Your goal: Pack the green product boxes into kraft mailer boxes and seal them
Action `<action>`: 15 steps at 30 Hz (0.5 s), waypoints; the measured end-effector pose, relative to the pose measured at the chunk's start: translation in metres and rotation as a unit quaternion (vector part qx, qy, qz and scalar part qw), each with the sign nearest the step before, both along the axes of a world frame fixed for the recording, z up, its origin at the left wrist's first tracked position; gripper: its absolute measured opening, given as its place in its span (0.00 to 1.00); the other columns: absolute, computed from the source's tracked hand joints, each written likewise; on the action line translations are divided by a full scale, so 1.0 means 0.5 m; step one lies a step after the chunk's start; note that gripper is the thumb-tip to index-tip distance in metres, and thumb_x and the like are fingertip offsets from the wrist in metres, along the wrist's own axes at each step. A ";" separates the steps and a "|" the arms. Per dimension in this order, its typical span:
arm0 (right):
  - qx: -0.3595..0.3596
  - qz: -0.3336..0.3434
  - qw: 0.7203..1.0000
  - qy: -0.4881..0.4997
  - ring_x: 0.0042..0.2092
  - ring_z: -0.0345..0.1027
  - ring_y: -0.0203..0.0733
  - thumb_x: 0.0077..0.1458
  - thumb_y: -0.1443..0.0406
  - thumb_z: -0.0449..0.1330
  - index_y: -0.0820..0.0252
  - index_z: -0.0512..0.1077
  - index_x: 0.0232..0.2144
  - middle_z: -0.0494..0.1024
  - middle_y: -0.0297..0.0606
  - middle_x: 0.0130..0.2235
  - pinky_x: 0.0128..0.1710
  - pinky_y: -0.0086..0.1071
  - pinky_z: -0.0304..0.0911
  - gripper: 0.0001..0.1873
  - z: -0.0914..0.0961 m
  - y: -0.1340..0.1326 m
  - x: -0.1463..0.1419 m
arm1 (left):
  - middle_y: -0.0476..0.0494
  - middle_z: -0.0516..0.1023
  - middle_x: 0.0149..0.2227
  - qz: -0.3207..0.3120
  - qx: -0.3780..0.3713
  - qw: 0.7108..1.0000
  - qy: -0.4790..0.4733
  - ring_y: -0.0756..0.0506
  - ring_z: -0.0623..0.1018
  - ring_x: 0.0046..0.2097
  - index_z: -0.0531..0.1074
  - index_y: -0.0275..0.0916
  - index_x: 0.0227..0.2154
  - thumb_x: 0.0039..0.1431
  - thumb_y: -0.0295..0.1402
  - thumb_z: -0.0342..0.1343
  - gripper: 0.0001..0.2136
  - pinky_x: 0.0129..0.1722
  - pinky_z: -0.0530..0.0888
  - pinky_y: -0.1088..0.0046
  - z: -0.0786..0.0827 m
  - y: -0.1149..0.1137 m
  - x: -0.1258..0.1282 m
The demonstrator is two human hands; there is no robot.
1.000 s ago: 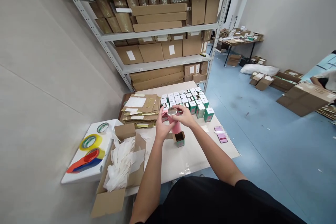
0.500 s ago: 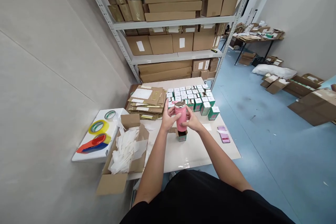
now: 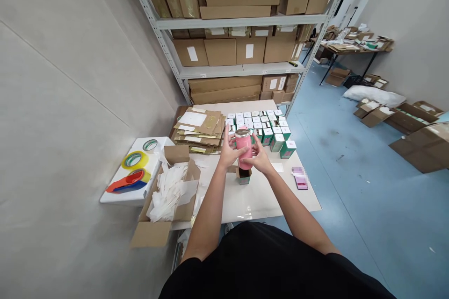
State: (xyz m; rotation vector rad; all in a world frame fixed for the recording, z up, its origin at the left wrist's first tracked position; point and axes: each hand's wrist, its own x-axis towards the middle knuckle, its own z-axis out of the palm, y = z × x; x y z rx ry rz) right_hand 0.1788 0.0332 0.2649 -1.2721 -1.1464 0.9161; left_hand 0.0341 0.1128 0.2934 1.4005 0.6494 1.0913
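A pink tumbler (image 3: 244, 150) with a silver rim is held upright between my two hands, over the table. My left hand (image 3: 229, 152) grips it from the left, thumb across its front. From the right, my right hand (image 3: 258, 155) closes on its lower part, thumb also in front. Just below the tumbler stands a small green box (image 3: 244, 176) with its top open and dark inside. Beyond my hands, several white-topped green boxes (image 3: 277, 142) stand in rows, some of them behind the tumbler and fingers.
Flattened cardboard mailers (image 3: 199, 126) are stacked at the table's back left. An open carton (image 3: 191, 177) of white paper sits at the left edge, beside tape rolls (image 3: 134, 160) and a red-and-blue tape dispenser (image 3: 128, 182). A purple item (image 3: 300, 178) lies right; a shelf rack (image 3: 242, 71) stands behind.
The tumbler has been raised slightly off the small green box, so more of the box's opening shows. Both hands still hold it. The whole view has shifted a little.
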 end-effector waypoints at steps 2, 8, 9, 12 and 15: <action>0.004 -0.005 1.000 -0.006 0.48 0.73 0.47 0.41 0.58 0.75 0.49 0.41 0.76 0.77 0.40 0.49 0.54 0.45 0.69 0.68 0.001 0.000 -0.003 | 0.39 0.77 0.53 0.016 -0.004 1.000 0.003 0.40 0.79 0.54 0.40 0.51 0.75 0.44 0.41 0.77 0.63 0.51 0.78 0.65 -0.003 0.002 0.005; -0.013 0.059 0.998 0.026 0.46 0.73 0.45 0.42 0.60 0.73 0.46 0.39 0.75 0.76 0.40 0.52 0.51 0.45 0.71 0.67 0.013 -0.006 0.000 | 0.38 0.79 0.51 -0.009 -0.007 1.000 -0.008 0.41 0.81 0.51 0.37 0.47 0.75 0.48 0.43 0.75 0.61 0.53 0.77 0.62 -0.005 0.011 0.004; -0.017 0.048 0.998 0.024 0.44 0.73 0.44 0.42 0.60 0.74 0.47 0.39 0.75 0.76 0.40 0.51 0.49 0.44 0.71 0.68 0.015 -0.006 0.000 | 0.37 0.78 0.53 -0.013 -0.002 1.000 -0.002 0.41 0.80 0.53 0.38 0.48 0.75 0.48 0.43 0.75 0.60 0.53 0.77 0.63 -0.002 0.013 0.003; -0.013 0.005 1.000 0.001 0.44 0.72 0.45 0.39 0.58 0.76 0.49 0.40 0.76 0.75 0.43 0.52 0.47 0.42 0.72 0.70 0.018 -0.010 -0.003 | 0.36 0.77 0.55 -0.009 0.004 1.000 0.021 0.40 0.79 0.54 0.43 0.49 0.75 0.46 0.42 0.76 0.59 0.51 0.78 0.65 0.010 0.017 -0.003; 0.003 0.027 1.000 -0.011 0.50 0.72 0.48 0.41 0.56 0.76 0.48 0.37 0.76 0.73 0.45 0.57 0.50 0.43 0.71 0.72 0.018 -0.013 -0.004 | 0.39 0.79 0.50 0.001 -0.005 1.000 0.018 0.41 0.81 0.49 0.45 0.47 0.75 0.47 0.42 0.75 0.57 0.49 0.79 0.65 0.019 0.022 -0.006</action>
